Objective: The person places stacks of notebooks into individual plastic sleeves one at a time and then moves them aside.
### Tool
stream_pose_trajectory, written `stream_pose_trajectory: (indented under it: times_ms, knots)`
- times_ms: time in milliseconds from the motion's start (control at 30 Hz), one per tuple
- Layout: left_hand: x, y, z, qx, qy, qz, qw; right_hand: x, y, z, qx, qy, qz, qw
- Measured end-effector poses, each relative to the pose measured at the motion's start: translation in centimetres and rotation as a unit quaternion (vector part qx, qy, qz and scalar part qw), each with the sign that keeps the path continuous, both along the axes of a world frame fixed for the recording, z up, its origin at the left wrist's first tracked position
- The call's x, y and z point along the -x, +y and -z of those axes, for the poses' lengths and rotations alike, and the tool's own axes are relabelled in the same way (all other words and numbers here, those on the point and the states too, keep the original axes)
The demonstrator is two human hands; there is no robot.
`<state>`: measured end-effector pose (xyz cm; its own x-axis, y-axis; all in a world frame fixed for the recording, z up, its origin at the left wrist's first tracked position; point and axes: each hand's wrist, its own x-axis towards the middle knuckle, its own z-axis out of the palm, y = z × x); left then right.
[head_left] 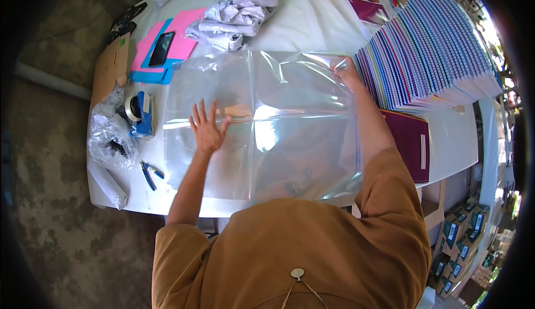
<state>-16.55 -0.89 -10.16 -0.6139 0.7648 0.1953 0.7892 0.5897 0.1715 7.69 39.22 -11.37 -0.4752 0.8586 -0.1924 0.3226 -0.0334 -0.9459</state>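
I watch from above as a large clear plastic sheet [267, 125], glossy and creased down its middle, lies spread across the white-covered surface [457, 142], reaching from near a blue tape dispenser [142, 114] on my left to a long slanted stack of spiral-bound notebooks [429, 47] on my right. My left hand [207, 128] rests flat on the sheet's left half, fingers spread wide and gripping nothing. My right hand [346, 70] is at the sheet's far right corner, fingers closed in a pinch on the plastic edge, just beside the notebook stack.

A maroon notebook [412, 142] sits near the right forearm, partly under the sheet's edge. Further off lie pink and blue card sheets [178, 36] with a dark phone [161, 48] on top, a crumpled bag of white wrapped items [237, 13], and small blue-handled cutters [149, 172] near the front edge.

The risk as I judge it: the film is slippery and light, so a tug at the pinched corner could drag it from under the flat palm, fold it on itself, or brush the leaning notebooks and nudge them out of line.
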Motion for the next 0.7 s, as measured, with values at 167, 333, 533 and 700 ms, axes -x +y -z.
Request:
stream_pose_trajectory:
  times_ms: [167, 333, 533, 700]
  knots:
    - [-3.3, -1.5, 1.8, 0.073, -0.053, -0.033, 0.995, -0.3, 0.7, 0.4, -0.039, 0.058, -0.049, 0.996]
    - [-2.6, -2.3, 0.6, 0.099, -0.076, -0.057, 0.991, 1.9, -1.6, 2.3, -0.077, 0.034, 0.046, 0.995]
    - [-3.3, -3.3, 1.2, 0.059, -0.052, -0.095, 0.992, 4.4, -9.3, -2.1, -0.339, -0.212, 0.168, 0.901]
    - [-9.7, -1.9, -0.9, 0.071, -0.083, 0.035, 0.993, 4.6, -25.3, -2.1, -0.445, -0.156, -0.264, 0.842]
